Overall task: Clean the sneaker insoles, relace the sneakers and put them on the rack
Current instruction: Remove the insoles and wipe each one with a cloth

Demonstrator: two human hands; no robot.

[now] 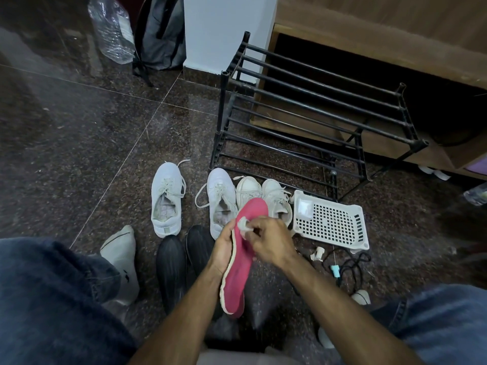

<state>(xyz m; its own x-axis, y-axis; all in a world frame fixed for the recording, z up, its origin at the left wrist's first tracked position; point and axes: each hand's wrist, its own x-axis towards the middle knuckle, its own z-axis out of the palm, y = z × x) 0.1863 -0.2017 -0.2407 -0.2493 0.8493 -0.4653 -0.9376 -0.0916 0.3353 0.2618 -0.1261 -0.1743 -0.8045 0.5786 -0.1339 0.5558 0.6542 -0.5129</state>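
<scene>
My left hand [223, 246] grips the left edge of a pink insole [237, 270] with a white rim, held tilted above the floor. My right hand [268, 239] pinches a small white wipe [243, 223] against the insole's upper part. Two white sneakers [167, 200] [220, 198] with loose laces stand on the floor ahead, their openings showing. A second pair of off-white sneakers [275, 197] sits just right of them, partly hidden by the insole. The black metal shoe rack [316, 122] stands behind.
A white perforated basket [332, 222] lies right of the shoes, with a black cable [345, 262] beside it. Two black shoes [171, 270] rest near my knees. My socked foot [122, 259] is at left. A plastic bottle [112, 27] and grey backpack [160, 32] stand far back.
</scene>
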